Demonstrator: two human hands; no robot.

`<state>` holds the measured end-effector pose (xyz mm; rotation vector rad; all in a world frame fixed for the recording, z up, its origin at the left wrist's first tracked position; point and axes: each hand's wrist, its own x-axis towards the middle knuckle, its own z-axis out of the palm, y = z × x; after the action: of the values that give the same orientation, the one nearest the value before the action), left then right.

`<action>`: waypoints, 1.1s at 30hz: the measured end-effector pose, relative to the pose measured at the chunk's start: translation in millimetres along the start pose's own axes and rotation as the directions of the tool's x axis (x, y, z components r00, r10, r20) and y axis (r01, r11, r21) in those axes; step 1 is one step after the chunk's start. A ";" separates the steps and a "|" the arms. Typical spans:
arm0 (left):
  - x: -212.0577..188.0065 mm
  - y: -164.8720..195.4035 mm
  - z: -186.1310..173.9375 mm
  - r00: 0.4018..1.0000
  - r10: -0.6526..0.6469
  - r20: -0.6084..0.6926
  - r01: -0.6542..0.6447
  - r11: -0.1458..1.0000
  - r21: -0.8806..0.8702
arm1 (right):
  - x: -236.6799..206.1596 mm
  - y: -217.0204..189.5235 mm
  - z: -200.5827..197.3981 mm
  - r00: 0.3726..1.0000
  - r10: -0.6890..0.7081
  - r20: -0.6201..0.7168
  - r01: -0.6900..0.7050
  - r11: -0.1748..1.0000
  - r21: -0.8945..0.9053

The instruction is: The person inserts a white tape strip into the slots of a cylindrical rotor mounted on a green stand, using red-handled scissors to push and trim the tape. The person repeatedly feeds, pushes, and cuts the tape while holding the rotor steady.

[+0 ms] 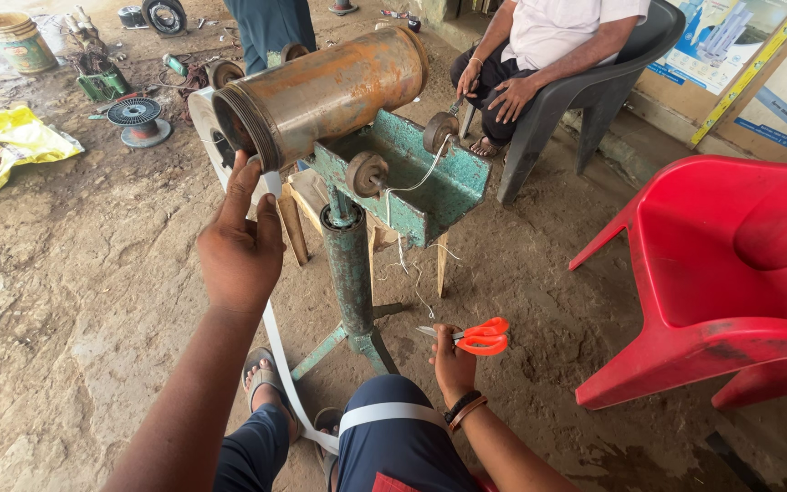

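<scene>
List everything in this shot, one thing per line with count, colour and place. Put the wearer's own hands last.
metal cylinder: one, rusty orange-brown, lying on the stand, open end toward the camera
stand: one, worn green, trough on a post, centre
white strip: one, runs from the cylinder mouth down across the knee
scissors: one pair, orange handles
red chair: one, right
grey chair: one, top right, a seated person in it
wire spool: one, dark, on the ground, upper left
bucket: one, pale, top left corner
yellow bag: one, left edge
left hand: at the cylinder's rim, touching the strip
right hand: holding the scissors
</scene>
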<state>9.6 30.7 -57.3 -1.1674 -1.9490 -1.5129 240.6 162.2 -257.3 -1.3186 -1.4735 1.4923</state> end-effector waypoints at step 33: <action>-8.6 27.1 0.1 1.000 0.004 0.018 -0.008 0.970 0.243 | -6.1 -11.0 0.1 1.000 -0.013 -0.013 0.013 0.999 -0.033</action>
<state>36.3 29.2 -47.8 -1.0817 -2.0717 -1.2210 240.0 158.2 -245.5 -1.3331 -1.5011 1.4548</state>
